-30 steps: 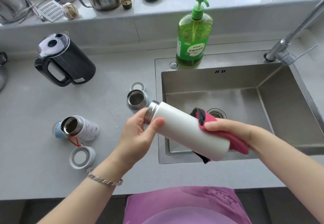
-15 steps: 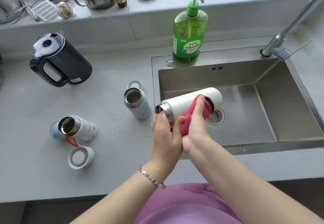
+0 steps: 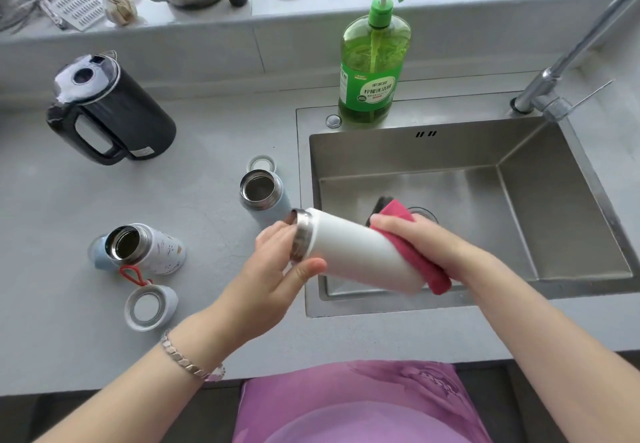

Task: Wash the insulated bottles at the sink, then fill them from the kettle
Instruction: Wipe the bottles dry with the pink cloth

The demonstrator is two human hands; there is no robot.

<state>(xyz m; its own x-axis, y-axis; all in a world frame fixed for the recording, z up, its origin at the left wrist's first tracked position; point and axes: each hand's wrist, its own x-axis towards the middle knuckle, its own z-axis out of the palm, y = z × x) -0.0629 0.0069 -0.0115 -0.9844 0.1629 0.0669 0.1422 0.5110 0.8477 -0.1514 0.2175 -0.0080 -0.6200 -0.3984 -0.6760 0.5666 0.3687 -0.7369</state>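
Observation:
A white insulated bottle lies nearly level over the sink's front left corner, steel mouth pointing left. My left hand grips it at the steel neck. My right hand presses a pink cloth around the bottle's base end. A pale blue bottle stands open on the counter beside the sink. A patterned white bottle stands open further left. The black kettle sits at the back left.
A green soap dispenser stands behind the sink and the tap rises at the back right. A lid with a red loop and a small round lid lie on the counter. Steel pots and a grater crowd the back ledge.
The bottle has swung back from pointing into the sink to lying across its front left corner. My right hand slid the cloth from the bottle's middle to its base end.

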